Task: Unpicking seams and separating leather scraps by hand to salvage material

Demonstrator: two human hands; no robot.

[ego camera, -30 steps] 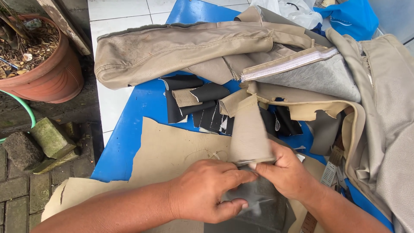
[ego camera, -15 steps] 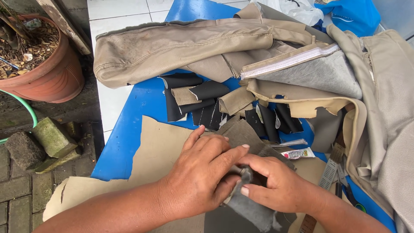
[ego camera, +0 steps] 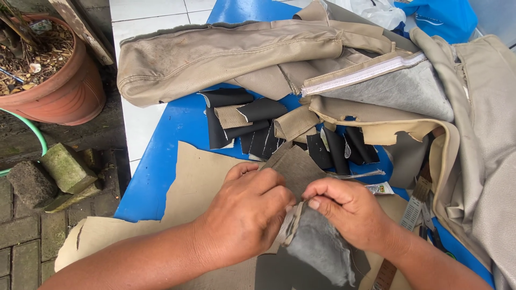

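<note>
Left hand fingers (ego camera: 271, 188): curled and pinched on the near edge of a small tan leather piece (ego camera: 295, 169), thumb side meeting the other hand.
Right hand fingers (ego camera: 322, 196): bent and pinched on the same edge, fingertips just beside the left ones.
Left hand (ego camera: 244, 215): low centre of the view, back of the hand up, forearm coming in from the lower left.
Right hand (ego camera: 355, 212): just right of the left hand, forearm coming in from the lower right.
Tan leather piece: held between both hands above the counter; its long axis runs from the fingers away toward the far side, tilted a little left, and its far end points at the pile of dark scraps.
Grey backing (ego camera: 320, 247): fuzzy grey material hanging from the pinched edge toward the viewer, beneath the right hand.
Beige sheet (ego camera: 199, 177): a large flat cut-out lying under the left hand and forearm.
Counter (ego camera: 166, 156): bright blue, bare at its left edge.
Black scraps (ego camera: 252, 121): short dark strips mixed with tan offcuts, beyond the hands.
Beige cover (ego camera: 215, 53): a long padded stitched piece lying crosswise at the far side.
Grey-lined cover (ego camera: 473, 134): bulky beige upholstery piled on the right.
Plant pot (ego camera: 64, 91): terracotta, on the floor at upper left.
Stone blocks (ego camera: 64, 172): mossy, on the paving left of the counter.
</note>
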